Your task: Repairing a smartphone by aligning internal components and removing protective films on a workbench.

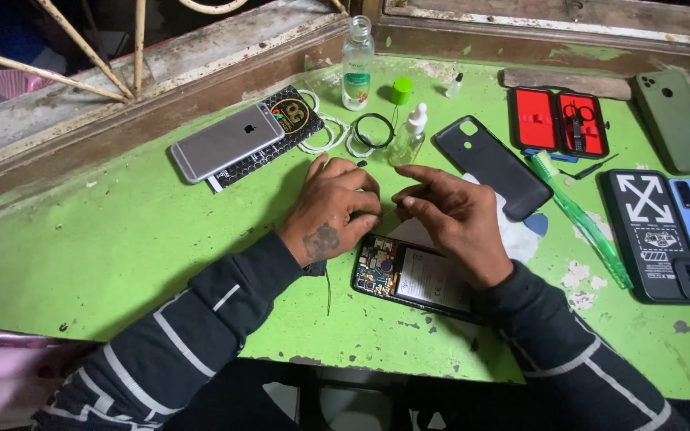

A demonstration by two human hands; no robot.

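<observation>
The opened phone (413, 275) lay back-off on the green counter (121, 239) near centre, circuit board and battery exposed upward for access. Both hands hovered just above its top edge: the left hand (337, 211) curled, fingers narrow, pinching something too small to identify; the right hand (453, 215) with thumb and forefinger nearly closed, contents not discernible. The removed back cover (493, 164) lay at two o'clock, a dropper bottle (409, 136) at twelve, and an open red tool case (559, 121) beyond the cover, all within reach.
</observation>
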